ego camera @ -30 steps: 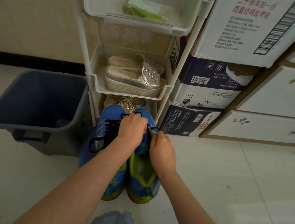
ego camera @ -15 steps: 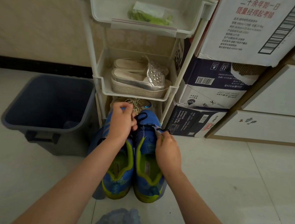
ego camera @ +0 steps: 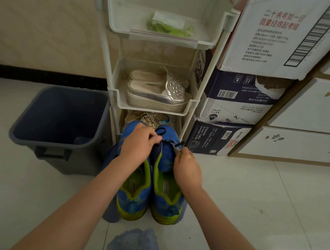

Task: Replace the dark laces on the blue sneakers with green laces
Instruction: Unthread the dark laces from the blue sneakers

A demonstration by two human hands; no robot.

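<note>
At centre frame, your left hand (ego camera: 137, 146) pinches the dark lace (ego camera: 160, 132) in curled fingers. Your right hand (ego camera: 188, 169) pinches the sneaker (ego camera: 165, 188) alongside.

A beige patterned wall (ego camera: 38, 18) runs down to a black baseboard (ego camera: 42, 75) and pale, glossy floor tiles (ego camera: 263, 208). A white plastic rack (ego camera: 151, 109) stands against the wall, silver platform sandals (ego camera: 157, 95) on its middle tier. A dark blue-grey bin (ego camera: 54, 145) sits to its left, stacked cardboard boxes (ego camera: 273, 34) to its right, and beyond them white drawer fronts (ego camera: 316, 105) in a wood frame. The light is dim and even.
</note>
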